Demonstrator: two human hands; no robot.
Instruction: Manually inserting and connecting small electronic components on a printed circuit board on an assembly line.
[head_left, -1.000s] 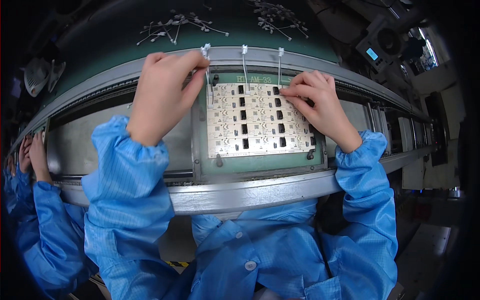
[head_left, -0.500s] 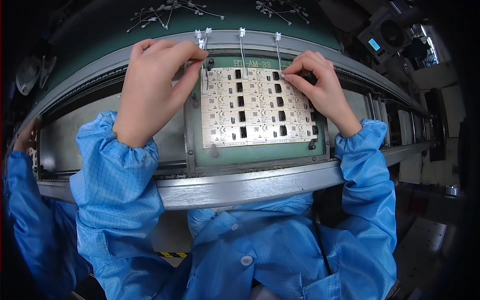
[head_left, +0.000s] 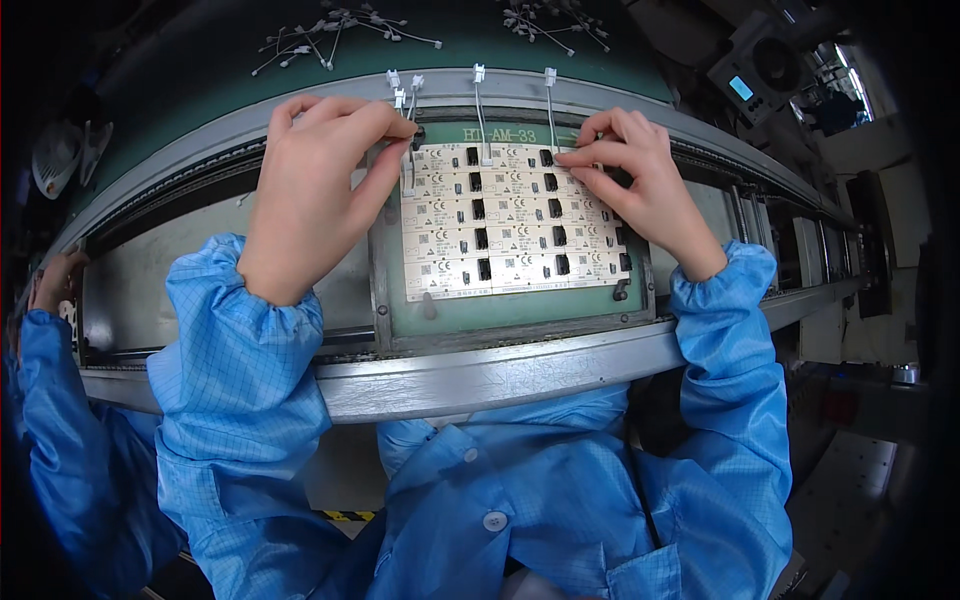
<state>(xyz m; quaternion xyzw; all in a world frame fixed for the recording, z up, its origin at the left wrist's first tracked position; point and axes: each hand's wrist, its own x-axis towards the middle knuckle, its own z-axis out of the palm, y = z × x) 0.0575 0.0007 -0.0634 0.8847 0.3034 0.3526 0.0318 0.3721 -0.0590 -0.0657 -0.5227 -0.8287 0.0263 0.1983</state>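
Two bare hands work over the printed-circuit panel (head_left: pixel 512 240), which lies in a green carrier fixture (head_left: pixel 525 306) between metal rails. Left of the panel's top edge, the left hand (head_left: pixel 318 190) keeps thumb and forefinger in a narrow pinch on the left white cables (head_left: pixel 408 182); which strand sits between the fingertips is hidden. The right hand (head_left: pixel 640 185) also pinches narrowly, apparently on the lower end of the right white cable (head_left: pixel 551 105), just beside the top black connector (head_left: pixel 547 158) of the panel's middle column. The middle white cable (head_left: pixel 480 110) stands untouched, running from the panel to the far rail (head_left: pixel 515 88).

What has changed is mostly at the left: a second ago the white plugs above those fingers were bunched together, whereas now three show apart. The right fingertips remain at the same spot on the panel, so I judge that the left cables are being separated while the right cable's end is kept in place. The view has also shifted slightly. Beyond the far rail lie two loose piles of cables (head_left: pixel 345 22), and a co-worker's hand (head_left: pixel 58 280) shows at far left.
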